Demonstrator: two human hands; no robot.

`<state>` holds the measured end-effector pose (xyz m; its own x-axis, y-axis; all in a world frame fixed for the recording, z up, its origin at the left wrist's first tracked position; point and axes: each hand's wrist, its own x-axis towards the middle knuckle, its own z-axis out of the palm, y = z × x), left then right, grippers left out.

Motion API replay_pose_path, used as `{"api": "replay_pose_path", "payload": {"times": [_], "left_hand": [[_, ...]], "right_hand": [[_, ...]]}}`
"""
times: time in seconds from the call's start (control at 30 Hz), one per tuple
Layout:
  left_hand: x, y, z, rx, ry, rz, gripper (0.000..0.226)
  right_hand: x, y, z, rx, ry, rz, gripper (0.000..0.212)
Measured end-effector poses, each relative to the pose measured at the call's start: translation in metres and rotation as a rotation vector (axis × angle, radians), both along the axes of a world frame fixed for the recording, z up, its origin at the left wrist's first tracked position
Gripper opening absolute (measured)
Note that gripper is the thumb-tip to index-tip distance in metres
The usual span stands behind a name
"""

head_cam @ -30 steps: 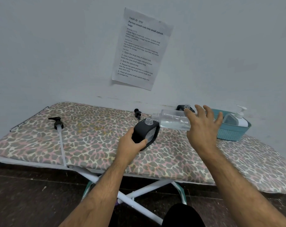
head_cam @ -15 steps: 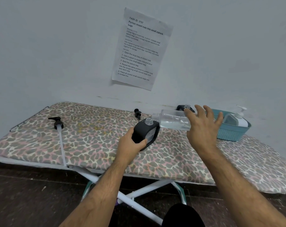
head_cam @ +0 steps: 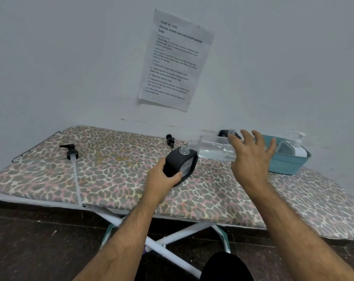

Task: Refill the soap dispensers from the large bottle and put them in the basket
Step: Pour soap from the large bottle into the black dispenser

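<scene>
My left hand (head_cam: 162, 178) grips a black soap dispenser (head_cam: 181, 165) with its pump off and its clear neck open, held just above the board. My right hand (head_cam: 251, 159) holds the large clear bottle (head_cam: 212, 148) tipped almost flat, its mouth right at the dispenser's neck; clear liquid lies in the bottle's lower side. A teal basket (head_cam: 287, 168) at the right holds a white pump dispenser (head_cam: 295, 148). Another black dispenser (head_cam: 225, 133) stands behind the bottle, mostly hidden.
The leopard-print ironing board (head_cam: 111, 179) stands against a white wall. A black pump with a long tube (head_cam: 70, 154) lies on its left part, and a smaller black pump (head_cam: 170, 139) lies near the wall. A printed sheet (head_cam: 174, 59) hangs above.
</scene>
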<state>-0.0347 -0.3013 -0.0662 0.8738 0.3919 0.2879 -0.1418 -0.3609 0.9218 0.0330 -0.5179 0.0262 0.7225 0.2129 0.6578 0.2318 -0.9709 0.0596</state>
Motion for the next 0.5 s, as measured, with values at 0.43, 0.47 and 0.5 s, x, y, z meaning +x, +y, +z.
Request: {"api": "replay_pose_path", "payload": {"times": [0.43, 0.47, 0.5], "left_hand": [[0.0009, 0.0008, -0.0003, -0.005, -0.004, -0.006, 0.048], [0.0011, 0.0008, -0.0007, -0.007, -0.004, -0.007, 0.048], [0.0014, 0.0009, -0.0013, -0.011, -0.004, -0.008, 0.048]], "right_hand": [[-0.0013, 0.0007, 0.0004, 0.003, 0.007, 0.000, 0.070], [-0.0013, 0.0007, 0.0005, 0.001, 0.008, -0.002, 0.070], [-0.0011, 0.0008, 0.0003, 0.000, 0.008, -0.003, 0.071]]}}
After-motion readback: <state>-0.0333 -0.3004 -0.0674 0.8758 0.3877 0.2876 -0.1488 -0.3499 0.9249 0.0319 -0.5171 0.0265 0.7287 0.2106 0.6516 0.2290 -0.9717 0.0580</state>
